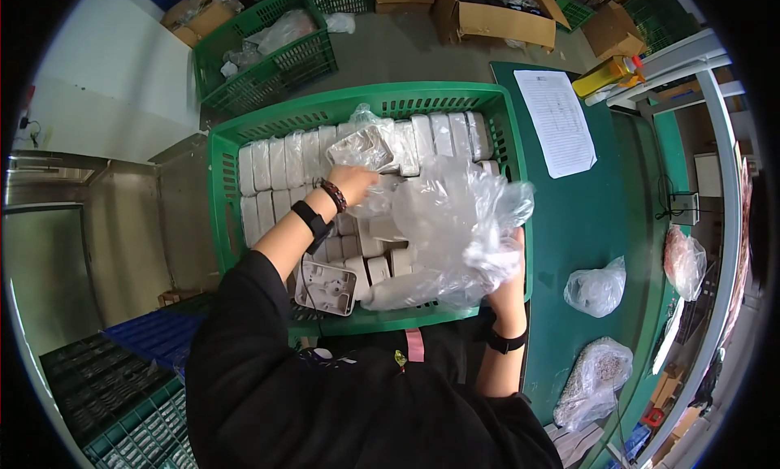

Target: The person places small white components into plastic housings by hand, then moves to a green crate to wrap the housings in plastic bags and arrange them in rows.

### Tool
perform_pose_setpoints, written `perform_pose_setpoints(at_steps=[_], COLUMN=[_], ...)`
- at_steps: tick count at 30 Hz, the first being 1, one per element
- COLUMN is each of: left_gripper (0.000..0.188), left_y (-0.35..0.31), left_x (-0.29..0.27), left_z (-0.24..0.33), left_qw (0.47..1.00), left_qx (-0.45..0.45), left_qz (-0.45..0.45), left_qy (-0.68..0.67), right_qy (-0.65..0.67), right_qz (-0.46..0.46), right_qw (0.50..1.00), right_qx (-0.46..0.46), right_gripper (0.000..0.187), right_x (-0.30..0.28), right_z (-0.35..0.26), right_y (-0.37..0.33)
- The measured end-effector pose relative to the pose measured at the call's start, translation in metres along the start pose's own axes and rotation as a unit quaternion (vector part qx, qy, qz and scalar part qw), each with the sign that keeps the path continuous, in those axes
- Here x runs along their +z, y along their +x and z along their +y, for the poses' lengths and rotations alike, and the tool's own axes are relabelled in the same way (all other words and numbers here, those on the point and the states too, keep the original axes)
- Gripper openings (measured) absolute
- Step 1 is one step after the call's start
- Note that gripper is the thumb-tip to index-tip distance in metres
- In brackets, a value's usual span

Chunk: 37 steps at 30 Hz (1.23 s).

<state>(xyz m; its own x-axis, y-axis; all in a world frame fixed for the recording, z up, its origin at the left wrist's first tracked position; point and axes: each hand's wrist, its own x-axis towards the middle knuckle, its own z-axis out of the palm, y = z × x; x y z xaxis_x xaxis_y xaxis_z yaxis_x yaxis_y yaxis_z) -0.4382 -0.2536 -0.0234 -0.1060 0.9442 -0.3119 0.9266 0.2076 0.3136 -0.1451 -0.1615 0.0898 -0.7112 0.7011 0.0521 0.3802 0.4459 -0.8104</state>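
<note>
A green plastic crate (357, 98) in front of me holds rows of pale grey plastic housings (280, 164), many in clear wrapping. Near the crate's middle, my left hand (354, 183) has its fingers curled at the lower edge of a plastic-wrapped housing (361, 149), which tilts above the back row. My right hand (508, 270), at the crate's right side, grips a large crumpled clear plastic bag (455, 217). The bag spreads over the housings and hides part of them. One unwrapped housing (325, 289) lies hollow side up at the front.
On the green table (561, 217) to the right are a printed sheet (555, 121), a yellow bottle (605, 76), a knotted clear bag (597, 287) and a bag of small parts (595, 381). Behind stand another green crate (264, 67) and a cardboard box (504, 22).
</note>
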Motion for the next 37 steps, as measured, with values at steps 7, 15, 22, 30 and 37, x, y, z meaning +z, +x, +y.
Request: perform_pose_setpoints(at_steps=[7, 15, 22, 30, 37], left_gripper=[0.024, 0.027, 0.019, 0.013, 0.007], left_y=[-0.004, 0.079, 0.077, 0.011, -0.059], left_x=[-0.051, -0.015, 0.002, -0.04, -0.046], left_z=[0.14, -0.007, 0.001, 0.062, 0.12], left_qw=[0.872, 0.985, 0.953, 0.958, 0.864], left_qx=[0.335, -0.086, 0.084, 0.109, 0.286], left_qz=[-0.058, 0.148, 0.263, 0.203, 0.125], left_qy=[-0.351, 0.017, 0.127, -0.171, -0.396], right_qy=[0.082, -0.04, -0.071, -0.035, 0.152], right_qz=[-0.084, -0.049, 0.01, -0.067, -0.066], right_qw=[0.987, 0.998, 0.992, 0.995, 0.984], right_qx=[0.106, 0.012, 0.108, 0.062, 0.068], right_gripper=[0.029, 0.015, 0.022, 0.031, 0.048], right_x=[0.016, -0.018, -0.043, -0.032, 0.036], right_z=[0.01, 0.025, 0.035, 0.022, 0.0], right_y=[-0.012, -0.053, -0.091, -0.075, -0.033])
